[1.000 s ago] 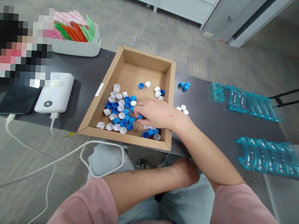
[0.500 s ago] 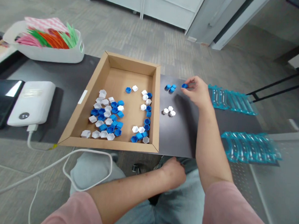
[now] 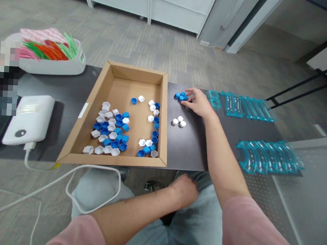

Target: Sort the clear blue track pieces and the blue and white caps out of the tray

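My right hand [image 3: 198, 103] is at the far side of the dark table, thumb and fingers closed on a blue hexagonal piece [image 3: 186, 98]. That piece is at the right side of a small cluster of blue hexagonal pieces [image 3: 177, 96]; the fingers partly cover it. Nearer to me lies a small group of white hexagonal pieces [image 3: 182, 124]. To the left, a shallow cardboard box [image 3: 163, 137] holds many loose blue and white pieces. My left hand [image 3: 185, 190] rests curled on my lap, its fingers partly hidden, with nothing visible in it.
Teal clear plastic parts lie in a far row [image 3: 257, 109] and a near row [image 3: 270, 157] on the right. At left are a white power bank [image 3: 32, 118] with a cable [image 3: 94, 166] looping off the table edge, and a white basket [image 3: 56, 68] of colourful strips.
My right hand has moved left with the blue piece, bringing it to the blue cluster. Two teal parts once behind the hand now show. The view has shifted slightly; my left hand stays on my lap.
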A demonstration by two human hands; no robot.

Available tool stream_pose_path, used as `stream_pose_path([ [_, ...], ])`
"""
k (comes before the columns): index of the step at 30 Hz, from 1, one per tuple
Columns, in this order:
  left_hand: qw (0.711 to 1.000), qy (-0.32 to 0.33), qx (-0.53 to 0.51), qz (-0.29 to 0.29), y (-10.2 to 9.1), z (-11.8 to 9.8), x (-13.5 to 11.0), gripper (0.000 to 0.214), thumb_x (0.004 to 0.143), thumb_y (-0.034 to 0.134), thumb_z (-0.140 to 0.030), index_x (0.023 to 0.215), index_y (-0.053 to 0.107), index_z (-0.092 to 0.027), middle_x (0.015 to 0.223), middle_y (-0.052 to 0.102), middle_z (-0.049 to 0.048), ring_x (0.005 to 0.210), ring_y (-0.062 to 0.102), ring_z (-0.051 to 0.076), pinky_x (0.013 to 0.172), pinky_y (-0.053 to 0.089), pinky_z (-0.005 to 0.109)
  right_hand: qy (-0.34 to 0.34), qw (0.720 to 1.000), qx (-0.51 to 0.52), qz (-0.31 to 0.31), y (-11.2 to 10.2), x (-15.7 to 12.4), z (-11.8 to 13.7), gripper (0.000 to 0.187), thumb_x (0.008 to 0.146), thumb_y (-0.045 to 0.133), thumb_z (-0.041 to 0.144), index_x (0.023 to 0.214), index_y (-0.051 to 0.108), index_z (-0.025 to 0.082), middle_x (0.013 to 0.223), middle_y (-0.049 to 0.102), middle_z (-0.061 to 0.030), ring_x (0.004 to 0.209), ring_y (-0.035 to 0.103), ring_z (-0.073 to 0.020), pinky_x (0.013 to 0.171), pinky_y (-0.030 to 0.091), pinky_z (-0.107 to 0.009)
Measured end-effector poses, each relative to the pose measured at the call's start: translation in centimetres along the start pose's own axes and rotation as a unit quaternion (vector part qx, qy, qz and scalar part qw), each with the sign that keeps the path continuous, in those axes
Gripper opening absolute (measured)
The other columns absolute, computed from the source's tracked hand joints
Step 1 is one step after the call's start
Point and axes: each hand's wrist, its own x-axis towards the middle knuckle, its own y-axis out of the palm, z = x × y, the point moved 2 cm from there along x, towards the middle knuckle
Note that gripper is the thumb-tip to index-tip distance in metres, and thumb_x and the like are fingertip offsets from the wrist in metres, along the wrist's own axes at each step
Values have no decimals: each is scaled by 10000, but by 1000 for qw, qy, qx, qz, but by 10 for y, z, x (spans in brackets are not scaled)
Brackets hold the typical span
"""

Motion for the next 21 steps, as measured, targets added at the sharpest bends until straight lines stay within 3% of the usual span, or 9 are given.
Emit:
stream_pose_path([
  [3,1000,10,1,-12,-5,-2,4,278,1135,689,-173,1218,947,-112,1183,887,243,968,824,257,799,478,367,-23,1000,-9,6,3,-1,6,714,815,997,458,1456,743,273,1409,756,-113,947,757,-238,982,699,-482],
  [7,999,20,-3,-29,-8,-3,9,265,1125,685,-149,1167,944,-112,1182,883,250,913,779,235,750,400,360,-42,998,-32,-39,-2,-6,19,691,900,960,587,1489,747,297,1441,705,-121,955,743,-255,960,693,-489],
  [12,998,33,-10,-49,-9,-5,14,253,1113,701,-120,1111,953,-134,1156,892,248,836,742,211,734,379,355,-114,992,7,-57,-3,-17,65,530,1017,850,735,1364,805,337,1292,735,-93,992,701,-286,1028,650,-503],
  [17,998,35,-15,-53,-3,-2,18,268,1091,708,-64,1118,965,-136,1179,913,246,966,834,257,777,472,358,-235,971,38,34,27,-41,141,350,1138,759,649,1265,837,332,1179,750,-81,1082,681,-309,1045,573,-483],
  [21,998,12,-21,-50,8,4,22,305,1121,671,-104,1161,972,-128,1317,914,254,1146,884,305,822,569,364,-330,923,-31,196,77,-66,200,187,1167,744,417,1263,845,291,1190,793,-84,1118,698,-304,1035,506,-450],
])
